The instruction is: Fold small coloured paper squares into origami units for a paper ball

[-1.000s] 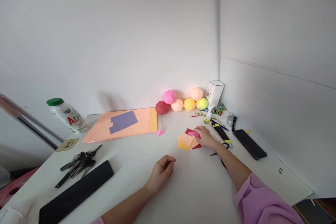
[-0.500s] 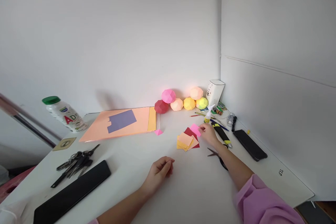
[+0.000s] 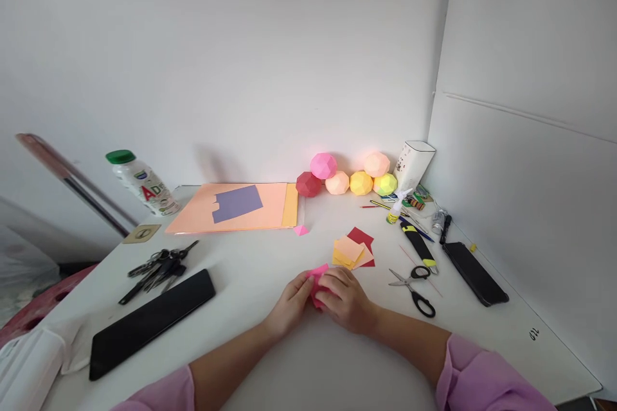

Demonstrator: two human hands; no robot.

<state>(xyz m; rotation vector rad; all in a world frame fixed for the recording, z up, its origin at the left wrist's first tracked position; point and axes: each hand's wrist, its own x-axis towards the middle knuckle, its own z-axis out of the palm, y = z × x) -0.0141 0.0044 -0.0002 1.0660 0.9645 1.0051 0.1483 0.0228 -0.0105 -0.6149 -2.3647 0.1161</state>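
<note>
White table (image 3: 270,257) is carrying everything, work at a middle stage by the look of it. Large peach sheets (image 3: 193,212) are lying flat toward the wall, a purple sheet (image 3: 238,204) with a notch in its edge resting on them. Row of six faceted balls (image 3: 337,182) is sitting against the wall, all looking complete. Pile of loose paper pieces (image 3: 350,248), red, peach and yellow, is lying fanned and overlapping just beyond the hands; flat, seemingly not yet worked. Right hand (image 3: 348,300) is curling its fingers over the near side of the work, nearly closed; its thumb is not showing, so exact grip cannot be told. Left hand (image 3: 288,305) is pinching the opposite edge between thumb and fingers, also nearly closed. Pink paper (image 3: 317,279) is sitting between the two, touched by both, in front of the pile; it is looking bent, probably mid-shaping, much of it hidden. Small pink piece (image 3: 301,230) is lying by the sheets' corner, apparently already folded, untouched by either hand.
</note>
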